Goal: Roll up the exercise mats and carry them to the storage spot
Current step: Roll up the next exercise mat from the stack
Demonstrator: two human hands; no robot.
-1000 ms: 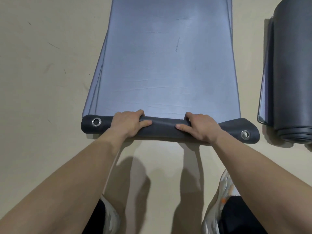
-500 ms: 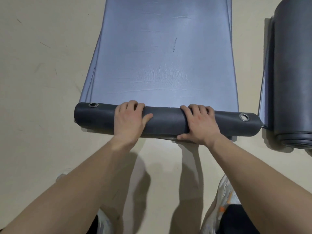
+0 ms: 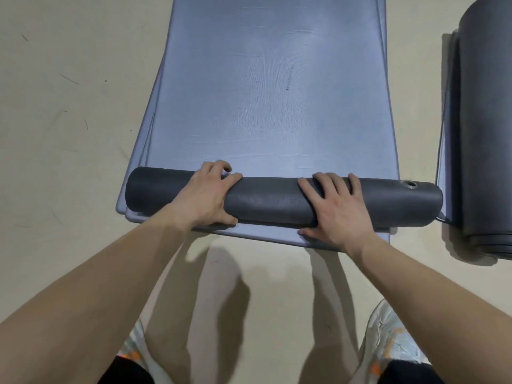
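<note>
A grey-blue exercise mat (image 3: 271, 92) lies flat on the floor, stretching away from me. Its near end is wound into a dark grey roll (image 3: 271, 200) with a metal eyelet (image 3: 410, 184) near its right end. My left hand (image 3: 205, 198) grips the roll left of centre, fingers curled over its far side and thumb under the near side. My right hand (image 3: 338, 212) presses on the roll right of centre with spread, fairly straight fingers, its thumb down by a second mat (image 3: 263, 236) lying flat beneath.
A thick, fully rolled dark mat (image 3: 487, 134) lies on the floor at the right, close to the roll's right end. Beige floor (image 3: 69, 134) surrounds the mats. My shoes (image 3: 388, 342) show at the bottom edge.
The roll has grown thicker and moved away from me along the mat. The left eyelet has turned out of sight. Both hands stayed on the roll.
</note>
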